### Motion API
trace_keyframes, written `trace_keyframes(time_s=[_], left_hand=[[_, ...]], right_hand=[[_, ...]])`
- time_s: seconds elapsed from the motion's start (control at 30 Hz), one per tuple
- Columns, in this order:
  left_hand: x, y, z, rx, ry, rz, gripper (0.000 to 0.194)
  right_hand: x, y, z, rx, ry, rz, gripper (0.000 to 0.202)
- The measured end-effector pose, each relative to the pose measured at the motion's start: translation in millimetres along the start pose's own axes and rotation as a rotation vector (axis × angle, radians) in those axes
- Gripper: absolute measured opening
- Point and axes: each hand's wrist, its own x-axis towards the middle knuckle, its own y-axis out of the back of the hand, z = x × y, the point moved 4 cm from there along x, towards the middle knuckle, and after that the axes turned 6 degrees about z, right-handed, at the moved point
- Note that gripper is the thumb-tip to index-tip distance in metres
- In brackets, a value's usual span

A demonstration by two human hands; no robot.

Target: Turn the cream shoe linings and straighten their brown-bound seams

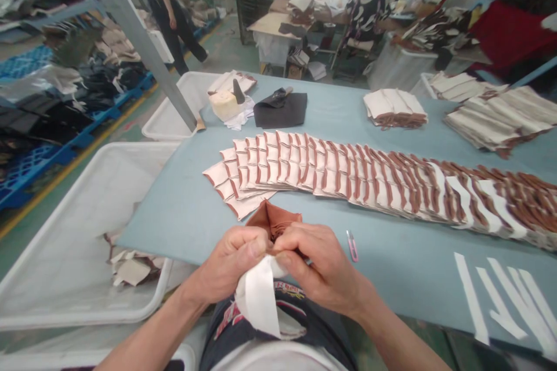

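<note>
Close to my body, at the table's near edge, my left hand (237,258) and my right hand (319,264) pinch one brown fabric piece (272,219) between thumbs and fingers. The hands nearly touch. A white strip (262,298) hangs down below them over my lap. Just beyond lies a long overlapping row of cream and brown sewn pieces (304,168), running off to the right. Small pink-handled snips (352,246) rest on the blue table (331,226) right of my right hand. What my fingertips press is partly hidden.
White strips (513,301) lie at the right. Stacked pieces (394,107), black cloth (281,110) and a cream roll (224,104) sit at the back. A metal post (143,40) rises at the left, near a white bin (73,255). A person (167,11) stands beyond.
</note>
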Motion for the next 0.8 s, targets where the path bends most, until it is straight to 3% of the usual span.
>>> trace_keyframes(time_s=[0.23, 0.33, 0.47, 0.6, 0.7, 0.8], left_hand=[[-9, 2.2, 39, 0.473, -0.179, -0.21, 0.041], [-15, -3.8, 45, 0.604, -0.207, -0.233, 0.039], [-16, -5.0, 38, 0.403, -0.142, -0.169, 0.049], [-18, 1.8, 29, 0.132, -0.066, -0.002, 0.062], [-23, 9.4, 26, 0.005, -0.009, 0.097, 0.065], [-25, 24.5, 33, 0.241, -0.09, 0.129, 0.062]], right_hand=[[10, 10, -29, -0.186, 0.135, -0.169, 0.023], [10, 10, -28, -0.109, 0.114, -0.162, 0.026], [6, 4, 1, 0.067, -0.022, -0.103, 0.041], [-3, 2, 37, 0.118, -0.132, -0.056, 0.056], [-11, 8, 46, 0.06, -0.147, -0.046, 0.045], [-11, 19, 34, -0.007, -0.117, -0.031, 0.025]])
